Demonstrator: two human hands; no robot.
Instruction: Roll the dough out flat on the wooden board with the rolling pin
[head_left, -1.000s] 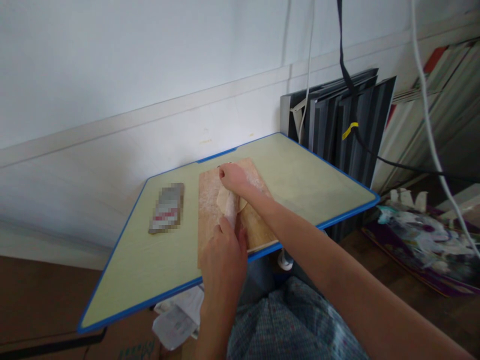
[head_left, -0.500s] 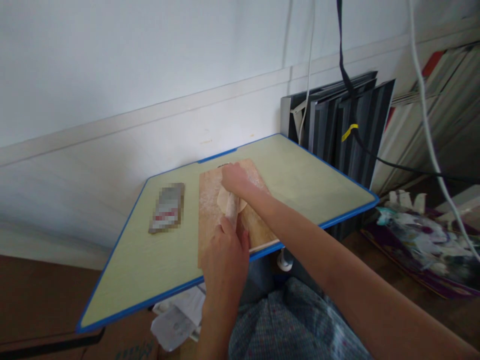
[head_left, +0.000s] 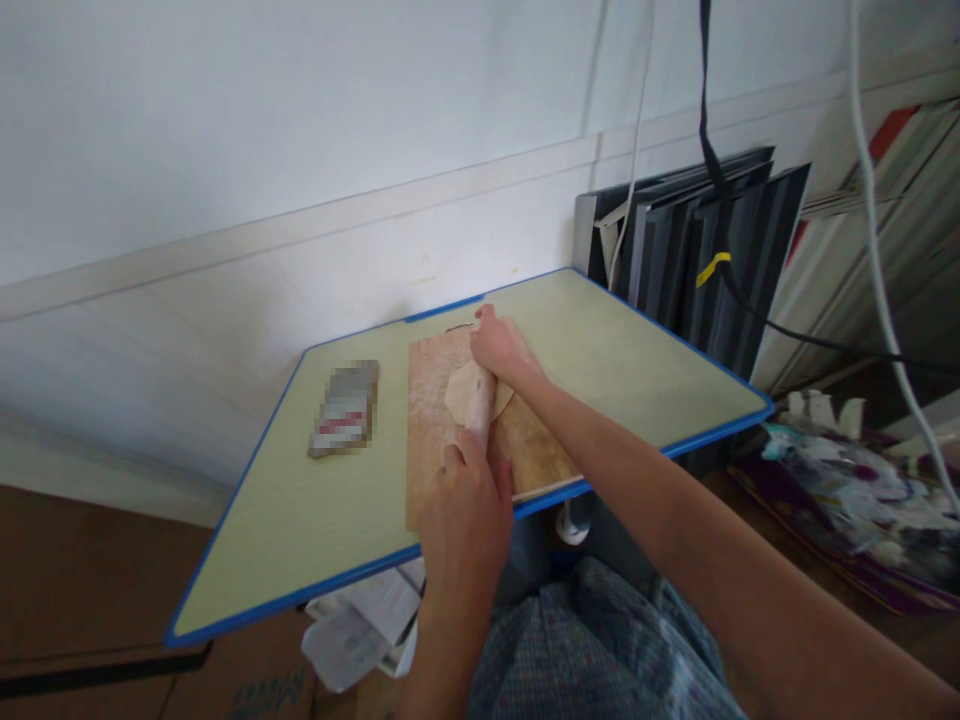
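A flour-dusted rolling pin [head_left: 481, 402] lies lengthwise across a flat round piece of dough [head_left: 459, 394], pointing away from me. My left hand [head_left: 466, 500] is closed round the pin's near end at the board's front. At the far end, my right hand [head_left: 498, 345] is curled over the pin and hides its tip. Dough shows on both sides of the pin. Beneath is a wooden board [head_left: 424, 450] with flour on its surface, set on a pale green table [head_left: 615, 350] with a blue edge.
A blurred-out, flat rectangular item [head_left: 345, 410] lies left of the board. Behind the table stands a white wall [head_left: 300, 130]. Dark panels [head_left: 690, 235] lean at the back right, with a black cable [head_left: 712, 160] hanging before them. Plastic-wrapped items [head_left: 855, 480] sit on the floor at right.
The pin has rolled a little to the right over the dough, so more dough shows on its left. My right hand has shifted right and slightly away. The view has moved slightly.
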